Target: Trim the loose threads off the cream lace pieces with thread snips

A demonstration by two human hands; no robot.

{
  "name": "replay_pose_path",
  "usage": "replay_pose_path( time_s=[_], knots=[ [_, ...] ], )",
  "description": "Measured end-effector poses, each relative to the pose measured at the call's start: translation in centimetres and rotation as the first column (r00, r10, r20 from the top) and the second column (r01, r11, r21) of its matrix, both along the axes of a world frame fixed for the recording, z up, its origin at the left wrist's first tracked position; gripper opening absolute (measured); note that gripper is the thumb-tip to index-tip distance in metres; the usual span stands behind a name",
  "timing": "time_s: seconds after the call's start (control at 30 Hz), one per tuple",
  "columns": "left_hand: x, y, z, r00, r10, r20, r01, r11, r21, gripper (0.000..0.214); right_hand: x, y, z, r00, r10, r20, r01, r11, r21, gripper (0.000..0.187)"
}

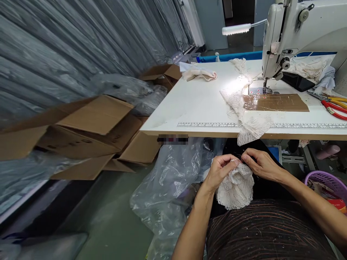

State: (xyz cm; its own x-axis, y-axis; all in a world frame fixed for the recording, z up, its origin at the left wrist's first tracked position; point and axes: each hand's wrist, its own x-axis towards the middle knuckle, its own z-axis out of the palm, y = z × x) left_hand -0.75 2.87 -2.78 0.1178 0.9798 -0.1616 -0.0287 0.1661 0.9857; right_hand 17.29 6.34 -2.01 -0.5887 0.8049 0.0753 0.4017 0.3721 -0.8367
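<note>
A bunched piece of white lace fabric (pixel 235 189) hangs over my lap, in front of the table edge. My left hand (pixel 222 169) pinches its upper edge between thumb and fingers. Close beside it, my right hand (pixel 257 163) has thumb and index finger pressed together at the top of the lace; whatever sits between those fingertips is too small to make out. Another strip of white lace (pixel 238 104) lies on the sewing table (pixel 197 104) and droops over its front edge. Behind it stands a white sewing machine (pixel 273 47) with its lamp (pixel 236 29) lit.
Red-handled pliers (pixel 333 110) and a black phone (pixel 296 81) lie right of the needle. A folded cloth (pixel 199 74) rests at the table's far left. Open cardboard boxes (pixel 94 115) and clear plastic bags (pixel 170 180) fill the left side. A purple basket (pixel 326 177) stands low right.
</note>
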Motion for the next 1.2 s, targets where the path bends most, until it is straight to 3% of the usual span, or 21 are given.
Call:
replay_pose_path(
  time_s=[0.2,0.4,0.5,0.63,0.77,0.87,1.0,1.13,1.2],
  knots=[
    [0.0,-0.2,-2.4,0.984,0.161,0.081,-0.158,0.987,-0.038,0.043,1.1,-0.7,-1.3,0.979,-0.006,-0.205,-0.049,0.965,-0.259,0.037],
    [-2.4,-1.4,-4.9,0.99,0.102,-0.101,-0.106,0.994,-0.038,0.052,3.3,-0.1,-0.4,0.949,-0.128,-0.287,0.046,0.96,-0.275,0.04],
    [-3.1,-2.0,-4.5,0.985,0.079,-0.152,-0.089,0.994,-0.059,0.05,3.7,0.0,0.1,0.926,-0.188,-0.326,0.108,0.963,-0.248,0.039],
    [-3.0,-2.7,-1.7,0.985,0.016,-0.169,-0.025,0.998,-0.052,0.038,3.2,0.1,0.0,0.897,-0.248,-0.366,0.198,0.966,-0.167,0.03],
    [-2.2,-3.6,1.5,0.996,-0.051,-0.069,0.051,0.999,-0.002,0.039,2.1,0.1,-0.8,0.896,-0.27,-0.353,0.258,0.963,-0.081,0.021],
    [-1.2,-3.8,2.5,0.999,-0.038,0.039,0.036,0.998,0.045,0.051,1.3,-0.4,-1.4,0.91,-0.219,-0.351,0.226,0.974,-0.022,0.022],
    [-0.3,-3.6,1.7,0.999,-0.004,-0.037,0.006,0.999,0.054,0.033,0.8,-1.4,-2.1,0.926,-0.117,-0.358,0.125,0.992,-0.001,0.024],
    [-0.4,-3.3,-0.7,0.988,-0.033,-0.148,0.025,0.998,-0.052,0.033,1.1,-1.7,-3.1,0.928,-0.023,-0.372,0.025,1.0,0.001,0.013],
    [-0.8,-3.3,-1.7,0.968,-0.028,-0.249,0.018,0.999,-0.042,0.029,1.2,-1.7,-3.6,0.934,-0.016,-0.357,0.007,1.0,-0.029,0.011]
  ],
)
